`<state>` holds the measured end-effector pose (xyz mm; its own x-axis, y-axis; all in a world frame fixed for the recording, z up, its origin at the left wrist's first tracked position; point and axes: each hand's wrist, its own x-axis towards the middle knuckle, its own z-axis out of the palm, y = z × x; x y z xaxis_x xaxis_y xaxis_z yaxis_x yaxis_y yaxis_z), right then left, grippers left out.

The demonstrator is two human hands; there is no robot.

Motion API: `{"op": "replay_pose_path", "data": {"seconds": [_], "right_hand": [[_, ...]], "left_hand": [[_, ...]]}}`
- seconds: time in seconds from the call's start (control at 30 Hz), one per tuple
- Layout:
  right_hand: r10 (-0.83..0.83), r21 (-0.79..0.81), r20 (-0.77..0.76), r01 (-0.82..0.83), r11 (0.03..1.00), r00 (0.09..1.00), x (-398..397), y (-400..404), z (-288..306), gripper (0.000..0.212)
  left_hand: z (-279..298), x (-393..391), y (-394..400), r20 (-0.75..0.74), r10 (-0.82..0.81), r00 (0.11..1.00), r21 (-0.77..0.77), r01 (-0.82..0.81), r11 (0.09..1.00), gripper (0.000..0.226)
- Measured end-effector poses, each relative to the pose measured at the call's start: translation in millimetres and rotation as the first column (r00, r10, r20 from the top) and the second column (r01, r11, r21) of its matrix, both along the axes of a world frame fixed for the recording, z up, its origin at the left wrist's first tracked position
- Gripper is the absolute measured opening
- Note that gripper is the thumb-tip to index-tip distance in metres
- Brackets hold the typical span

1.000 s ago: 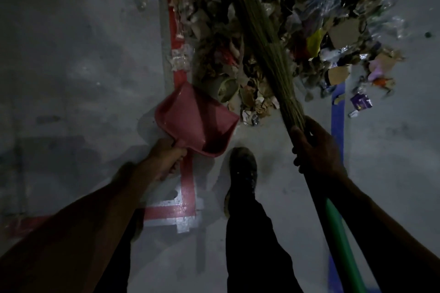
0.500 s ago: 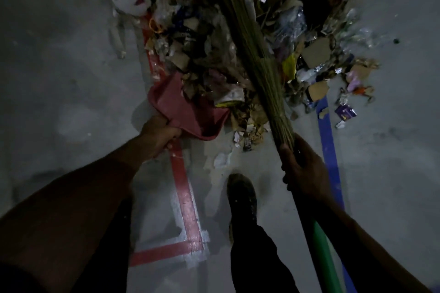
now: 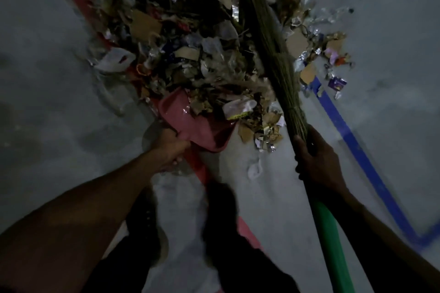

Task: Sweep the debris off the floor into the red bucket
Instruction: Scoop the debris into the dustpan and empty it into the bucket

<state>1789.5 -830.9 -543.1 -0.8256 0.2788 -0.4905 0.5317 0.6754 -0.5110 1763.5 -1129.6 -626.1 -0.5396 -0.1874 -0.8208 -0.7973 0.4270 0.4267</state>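
The short handle of a pink plastic dustpan point(image 3: 200, 126) is being gripped by the left hand point(image 3: 170, 150), fingers curled round it where it meets the pan. The pan's open mouth is being pushed into the near edge of a large heap of mixed debris point(image 3: 190, 45): torn brown cardboard, dry leaves, crumpled clear plastic and foil wrappers. A few scraps are already lying on the pan's front lip.

A broom of bundled dry straw-coloured stalks on a green handle point(image 3: 269, 38) is being held by the right hand point(image 3: 316, 157), which is wrapped tightly round the bound neck just where the stalks meet the handle. The stalks are being laid across the right half of the heap, with their tips out of view at the top.

The debris is being judged light, loose and springy: cardboard and film are likely to slide and flutter rather than pack down, so short strokes towards the pan are being called for. A low hold on the broom's neck is giving stiffness and control. The pan seems rigid and light; a hold at the handle root suits it, so its lip is being kept flat on the grey concrete floor point(image 3: 47, 102).

Red floor tape point(image 3: 197, 166) is running under the pan and between two dark shoes, and blue floor tape point(image 3: 357, 150) is lying to the right. No red bucket is being shown.
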Motion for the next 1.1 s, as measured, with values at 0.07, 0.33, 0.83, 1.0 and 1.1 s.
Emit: {"op": "replay_pose_path", "data": {"seconds": [0.07,0.33,0.83,1.0,1.1], "right_hand": [[-0.018,0.014,0.001,0.018,1.000,1.000,-1,-10,-1,0.027],[-0.010,0.091,0.025,0.008,0.996,1.000,-52,-9,-50,0.047],[0.411,0.462,-0.043,-0.347,0.816,0.911,-120,15,-158,0.029],[0.473,0.378,-0.044,-0.423,0.823,0.880,-88,3,-167,0.031],[0.514,0.410,-0.034,-0.457,0.789,0.857,-66,2,-161,0.037]], "left_hand": [[-1,-5,-9,-0.013,-0.023,1.000,0.005,0.023,1.000,0.009],[-28,-25,-19,-0.003,-0.072,0.997,-0.004,0.072,0.997,0.015],[-110,-84,-52,-0.167,-0.221,0.961,0.127,0.244,0.962,0.021],[-117,-82,-52,-0.241,-0.305,0.922,0.086,0.333,0.939,0.023],[-112,-79,-54,-0.299,-0.420,0.857,-0.011,0.437,0.899,0.029]]}}
